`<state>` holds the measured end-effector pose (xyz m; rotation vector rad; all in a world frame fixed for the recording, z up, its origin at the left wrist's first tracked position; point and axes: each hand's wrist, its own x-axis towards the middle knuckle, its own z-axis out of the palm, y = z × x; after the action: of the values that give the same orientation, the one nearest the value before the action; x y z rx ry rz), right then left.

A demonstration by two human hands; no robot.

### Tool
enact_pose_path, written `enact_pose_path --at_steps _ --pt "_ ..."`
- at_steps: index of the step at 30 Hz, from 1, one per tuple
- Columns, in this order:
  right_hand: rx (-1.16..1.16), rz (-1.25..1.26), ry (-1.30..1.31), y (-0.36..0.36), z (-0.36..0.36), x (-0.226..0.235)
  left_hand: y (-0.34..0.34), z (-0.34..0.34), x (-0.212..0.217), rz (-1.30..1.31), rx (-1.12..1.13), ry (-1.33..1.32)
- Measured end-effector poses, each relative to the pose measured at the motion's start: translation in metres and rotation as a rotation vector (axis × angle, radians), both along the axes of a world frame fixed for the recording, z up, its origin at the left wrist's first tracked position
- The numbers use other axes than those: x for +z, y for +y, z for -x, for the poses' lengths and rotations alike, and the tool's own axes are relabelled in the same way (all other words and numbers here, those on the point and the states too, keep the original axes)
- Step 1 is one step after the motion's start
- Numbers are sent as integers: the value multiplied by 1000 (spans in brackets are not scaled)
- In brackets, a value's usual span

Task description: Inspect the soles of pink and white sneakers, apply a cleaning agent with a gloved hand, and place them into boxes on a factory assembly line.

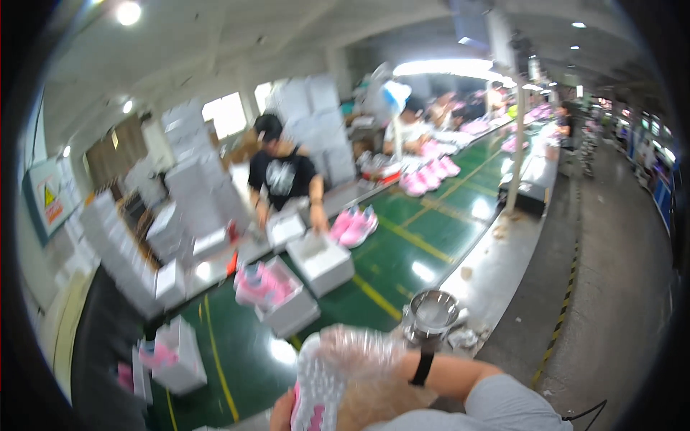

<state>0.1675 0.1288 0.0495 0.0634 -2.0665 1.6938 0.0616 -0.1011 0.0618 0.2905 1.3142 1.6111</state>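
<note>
My right hand, in a clear plastic glove with a black band at the wrist, is closed over a shoe that has a white ridged sole and a pink upper. The shoe lies sole up at the lower edge of the view. My left hand shows only as a few fingers under the shoe's near end, holding it from below. Just beyond the shoe runs a green belt with yellow lines. An open white box with pink shoes sits on it, a little past my hands.
Several more white boxes and pink shoes lie along the belt. A person in a black shirt works across it beside tall stacks of white boxes. A round metal pot stands right of my hands; a grey aisle runs at the right.
</note>
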Motion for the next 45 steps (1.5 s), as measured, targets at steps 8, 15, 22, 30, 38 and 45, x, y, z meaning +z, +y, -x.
enact_pose_path --at_steps 8,15,22,30,38,45 --pt "-417 -1021 -5 -52 -59 -7 27 24 -49 -9 -64 -220" --pt "-539 -697 -41 -42 -65 -7 47 17 -45 -82 -73 -155" --pt "-569 -1162 28 -56 -61 -8 40 7 -13 -47 -240 -322" --pt "-448 -1444 -3 -67 -59 12 40 19 -47 -34 -187 -431" --pt "-804 -260 70 14 -34 10 59 28 -53 -216 -95 -325" --pt "-709 -442 49 -23 -3 48 42 35 -65 -74 -145 -59"
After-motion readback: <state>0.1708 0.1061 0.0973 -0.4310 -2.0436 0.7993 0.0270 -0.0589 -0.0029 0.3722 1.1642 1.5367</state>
